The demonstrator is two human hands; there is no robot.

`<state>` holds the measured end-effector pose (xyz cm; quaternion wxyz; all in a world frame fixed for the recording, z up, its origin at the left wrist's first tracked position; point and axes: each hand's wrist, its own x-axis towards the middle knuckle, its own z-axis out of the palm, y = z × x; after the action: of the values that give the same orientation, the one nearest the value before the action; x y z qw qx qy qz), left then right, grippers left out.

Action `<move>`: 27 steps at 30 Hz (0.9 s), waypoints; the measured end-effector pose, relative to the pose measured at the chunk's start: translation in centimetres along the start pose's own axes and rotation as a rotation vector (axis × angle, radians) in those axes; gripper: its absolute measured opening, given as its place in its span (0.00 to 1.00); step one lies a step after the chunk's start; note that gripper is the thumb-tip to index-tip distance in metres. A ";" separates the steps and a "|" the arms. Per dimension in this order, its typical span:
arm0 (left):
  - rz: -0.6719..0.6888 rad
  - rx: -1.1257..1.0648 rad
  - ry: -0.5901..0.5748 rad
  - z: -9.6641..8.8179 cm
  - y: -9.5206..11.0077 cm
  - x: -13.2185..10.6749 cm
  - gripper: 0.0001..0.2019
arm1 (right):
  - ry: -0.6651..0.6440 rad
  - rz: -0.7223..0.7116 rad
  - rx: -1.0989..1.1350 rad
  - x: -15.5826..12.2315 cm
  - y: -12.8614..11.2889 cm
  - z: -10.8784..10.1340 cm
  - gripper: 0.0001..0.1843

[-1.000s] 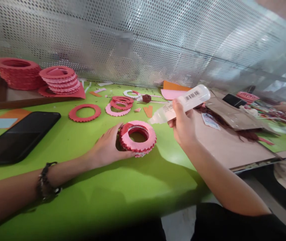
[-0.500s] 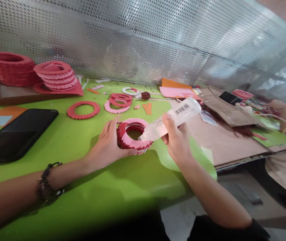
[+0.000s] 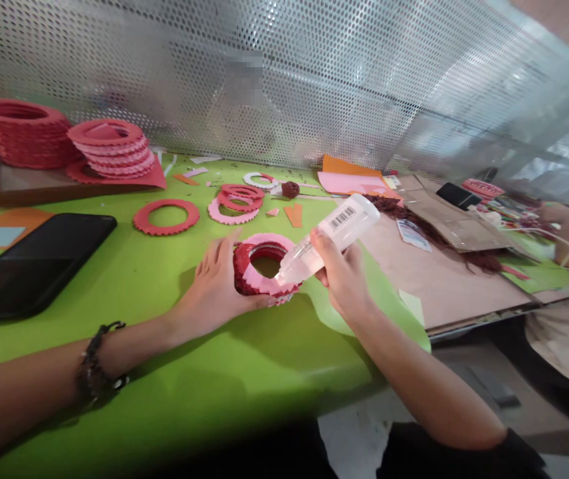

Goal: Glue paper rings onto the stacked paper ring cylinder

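My left grip [image 3: 217, 283] holds several stacked rings [image 3: 262, 283], right grip [image 3: 341, 269] the bottle [image 3: 348, 216], nozzle [image 3: 282, 275] at top; loose red ring [image 3: 141, 218] still unstacked.

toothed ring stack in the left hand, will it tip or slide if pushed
The toothed ring stack looks squat, so tipping seems unlikely. Being thin-layered and probably light, it might slide on the smooth-looking table if the left hand loosened.
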<state>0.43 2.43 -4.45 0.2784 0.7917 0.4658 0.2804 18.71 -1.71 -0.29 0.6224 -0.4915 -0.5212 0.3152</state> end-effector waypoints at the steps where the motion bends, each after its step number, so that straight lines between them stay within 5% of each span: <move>1: 0.004 0.003 -0.001 0.0 0.0 0.0 0.54 | -0.007 0.000 0.012 0.0 0.0 -0.1 0.27; 27: 0.005 0.025 -0.087 -1.1 -0.1 0.6 0.55 | -0.045 0.098 -0.033 2.1 0.3 -2.4 0.24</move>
<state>-0.13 3.24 -3.70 0.2878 0.8078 0.4547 0.2405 21.56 -0.39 0.20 0.5863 -0.5195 -0.5155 0.3474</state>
